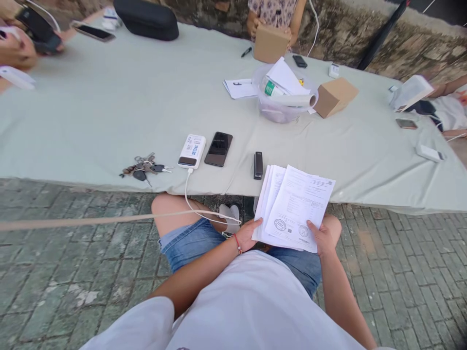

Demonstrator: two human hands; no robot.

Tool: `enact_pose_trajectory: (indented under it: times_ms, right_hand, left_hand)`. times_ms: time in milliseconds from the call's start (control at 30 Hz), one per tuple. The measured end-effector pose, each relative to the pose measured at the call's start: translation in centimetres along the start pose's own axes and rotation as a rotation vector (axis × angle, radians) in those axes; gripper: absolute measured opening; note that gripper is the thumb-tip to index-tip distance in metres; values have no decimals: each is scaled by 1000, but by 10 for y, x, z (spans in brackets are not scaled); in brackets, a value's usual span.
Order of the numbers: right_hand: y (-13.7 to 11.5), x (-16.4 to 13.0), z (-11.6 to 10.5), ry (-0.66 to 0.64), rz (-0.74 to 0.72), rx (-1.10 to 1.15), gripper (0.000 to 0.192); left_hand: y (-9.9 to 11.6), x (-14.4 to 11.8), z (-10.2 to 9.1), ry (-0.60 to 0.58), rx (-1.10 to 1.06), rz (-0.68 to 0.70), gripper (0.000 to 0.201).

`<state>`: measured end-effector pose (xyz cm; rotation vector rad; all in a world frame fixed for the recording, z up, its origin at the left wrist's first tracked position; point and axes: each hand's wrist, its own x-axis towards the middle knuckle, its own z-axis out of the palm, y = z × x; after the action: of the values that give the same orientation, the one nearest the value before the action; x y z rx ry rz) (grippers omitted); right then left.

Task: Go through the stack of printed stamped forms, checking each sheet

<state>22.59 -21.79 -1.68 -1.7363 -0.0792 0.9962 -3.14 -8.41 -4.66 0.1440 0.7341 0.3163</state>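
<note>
Both hands (284,236) grip a fanned stack of papers (294,206).

papers (292,206) | white printed sheets, fanned stack, round stamps near lower edge | tilted up over the lap, top edge overlapping the counter (109,112) edge | held at bottom corners

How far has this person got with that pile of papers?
Done: nothing shows as finished; no sheet from the stack lies set aside. In hand: the left hand and right hand both hold a fanned stack of printed papers over the lap, at the table edge. Left: seemingly the whole stack. The stapler lies untouched nearby.
</note>
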Motion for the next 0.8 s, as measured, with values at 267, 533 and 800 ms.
enact_pose_trajectory:
  times_ms: [267,533,800]
  right_hand:
    - [-5,11,-28,227,-168,22,66]
    - [-15,1,-36,258,-224,8,57]
    - [-12,1,-11,12,-106,-17,63]
  left_hand:
    - [-1,-1,1,12,14,29,40]
    - [-2,-4,5,3,30,112,44]
    - [0,-6,11,51,16,150,50]
